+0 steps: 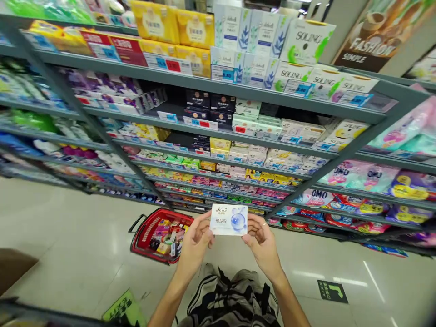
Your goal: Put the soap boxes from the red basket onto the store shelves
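Note:
Between both hands I hold a small white box [222, 227] with a blue bubble picture and printed characters, its front tilted up toward me. My left hand [198, 235] pinches its left end, thumb at the lower corner and fingers behind. On the right end, my right hand [260, 235] grips the same way, with a ring on one finger. Below and left of the box, a red shopping basket [138, 240] stands on the floor, full of small packages. My left forearm hides part of its right side.
A tall grey shelf unit [190, 78] carries rows of boxed soaps with price tags. Bagged detergent [316, 198] fills the shelves at right. Green exit signs [332, 290] mark the tiled floor [85, 222]. A brown object [15, 270] sits at the left edge.

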